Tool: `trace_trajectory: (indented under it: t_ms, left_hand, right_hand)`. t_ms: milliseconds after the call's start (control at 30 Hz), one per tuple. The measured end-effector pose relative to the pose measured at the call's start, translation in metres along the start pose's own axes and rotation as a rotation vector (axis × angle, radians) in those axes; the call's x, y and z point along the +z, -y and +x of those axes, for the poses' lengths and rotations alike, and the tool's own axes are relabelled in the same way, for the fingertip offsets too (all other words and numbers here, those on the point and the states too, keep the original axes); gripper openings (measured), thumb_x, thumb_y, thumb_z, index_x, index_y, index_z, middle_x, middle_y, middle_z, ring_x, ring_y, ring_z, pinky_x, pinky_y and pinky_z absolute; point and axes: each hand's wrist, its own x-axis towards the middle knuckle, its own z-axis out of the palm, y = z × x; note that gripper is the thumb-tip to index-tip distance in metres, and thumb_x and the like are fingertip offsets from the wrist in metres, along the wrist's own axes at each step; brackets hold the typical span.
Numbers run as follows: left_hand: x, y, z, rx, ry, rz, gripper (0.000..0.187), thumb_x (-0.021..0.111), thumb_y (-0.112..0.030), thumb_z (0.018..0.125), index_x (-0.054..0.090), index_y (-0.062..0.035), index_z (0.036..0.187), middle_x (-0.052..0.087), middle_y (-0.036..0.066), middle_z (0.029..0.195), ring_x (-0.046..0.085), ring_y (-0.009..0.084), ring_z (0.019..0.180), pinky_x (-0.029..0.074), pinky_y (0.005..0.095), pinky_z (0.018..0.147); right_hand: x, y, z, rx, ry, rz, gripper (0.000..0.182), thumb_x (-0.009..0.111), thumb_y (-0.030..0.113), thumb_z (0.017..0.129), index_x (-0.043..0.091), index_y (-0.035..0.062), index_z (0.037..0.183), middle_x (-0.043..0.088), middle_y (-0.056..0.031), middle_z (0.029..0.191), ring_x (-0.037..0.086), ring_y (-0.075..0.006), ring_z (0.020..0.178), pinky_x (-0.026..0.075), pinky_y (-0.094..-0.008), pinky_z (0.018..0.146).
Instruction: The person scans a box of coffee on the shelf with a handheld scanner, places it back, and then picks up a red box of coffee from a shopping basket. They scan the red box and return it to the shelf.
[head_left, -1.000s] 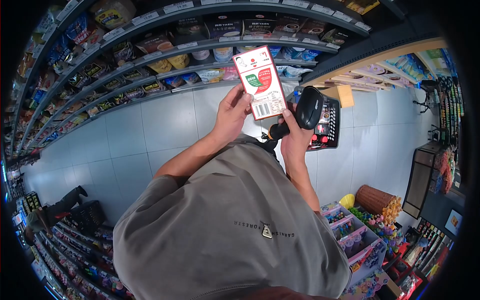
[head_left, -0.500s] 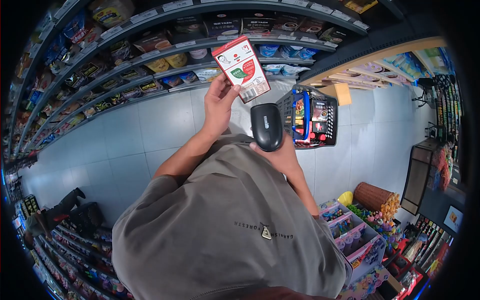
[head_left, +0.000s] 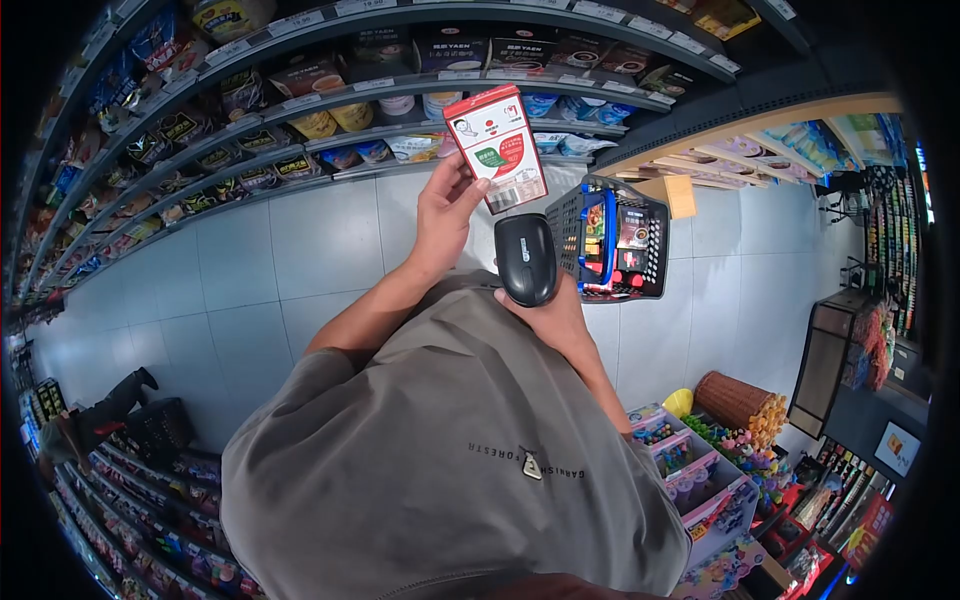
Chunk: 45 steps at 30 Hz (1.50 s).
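From the head camera, looking down over the person's grey shirt (head_left: 450, 440), the left hand (head_left: 443, 212) holds a red and white box (head_left: 496, 146) up in front of the shelves (head_left: 330, 110). The fingers of this hand are clamped on the lower left side of the box, and the box is tilted a little. The right hand (head_left: 552, 310) is lower and close to the body, and its fingers are wrapped around a black scanner (head_left: 525, 258), which sits just below the box but does not touch it. Just beside the scanner, on the right, a shopping basket (head_left: 612, 240) with a blue handle stands on the tiled floor (head_left: 250, 270), and there are small packs inside it. The shelves curve along the top and are full of packets, tubs and boxes. At the bottom right are open bins of bright little things (head_left: 700, 470) and a round woven basket (head_left: 738, 402). At the far left, low down, another person (head_left: 95, 415) crouches by a dark basket beside more shelves. Nothing is between the box and the scanner.
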Motion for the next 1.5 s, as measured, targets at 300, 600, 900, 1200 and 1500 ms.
trace_trajectory:
  t_ms: [300, 600, 900, 1200, 1500]
  left_hand:
    - [0.0, 0.001, -0.001, -0.028, 0.003, 0.024, 0.042, 0.057, -0.002, 0.093, 0.044, 0.0034, 0.133, 0.058, 0.011, 0.122, 0.056, 0.0153, 0.11, 0.044, 0.0298, 0.096]
    - [-0.005, 0.012, -0.005, -0.063, 0.017, 0.027, 0.042, 0.054, -0.003, 0.093, 0.045, 0.0025, 0.133, 0.057, 0.009, 0.125, 0.053, 0.0162, 0.115, 0.039, 0.0312, 0.1]
    - [-0.003, 0.023, -0.013, -0.099, 0.148, 0.017, 0.039, 0.047, -0.002, 0.096, 0.043, -0.0017, 0.135, 0.057, 0.005, 0.118, 0.054, 0.0113, 0.1, 0.046, 0.0295, 0.085]
    - [0.001, 0.023, -0.016, -0.131, 0.23, -0.041, 0.039, 0.051, -0.008, 0.097, 0.042, -0.0011, 0.134, 0.056, 0.004, 0.119, 0.053, 0.012, 0.106, 0.043, 0.0303, 0.094]
    - [0.0, 0.008, -0.017, -0.067, 0.221, 0.068, 0.044, 0.049, -0.007, 0.098, 0.036, -0.0004, 0.14, 0.054, 0.006, 0.124, 0.053, 0.013, 0.11, 0.042, 0.03, 0.096]
  right_hand:
    - [0.004, -0.013, 0.0, -0.008, -0.08, 0.089, 0.039, 0.082, 0.021, 0.073, 0.064, -0.0017, 0.098, 0.068, -0.0065, 0.083, 0.062, -0.0119, 0.076, 0.049, -0.0287, 0.073]
    - [0.003, -0.015, 0.008, -0.109, -0.425, 0.406, 0.054, 0.072, -0.001, 0.079, 0.051, -0.0026, 0.129, 0.06, -0.0118, 0.126, 0.06, -0.018, 0.11, 0.049, -0.0294, 0.09]
    - [0.005, -0.024, 0.014, -0.024, -0.597, 0.495, 0.033, 0.074, -0.001, 0.078, 0.062, -0.0043, 0.109, 0.068, -0.0078, 0.098, 0.062, -0.0107, 0.084, 0.049, -0.0258, 0.074]
    - [0.008, -0.012, 0.016, -0.059, -0.713, 0.499, 0.031, 0.078, 0.001, 0.075, 0.064, -0.0034, 0.102, 0.064, -0.0014, 0.087, 0.057, -0.0082, 0.072, 0.047, -0.0237, 0.066]
    - [0.018, -0.003, 0.021, -0.042, -0.693, 0.404, 0.031, 0.079, 0.003, 0.074, 0.061, -0.0014, 0.1, 0.062, -0.0023, 0.085, 0.058, -0.0082, 0.075, 0.047, -0.0242, 0.067]
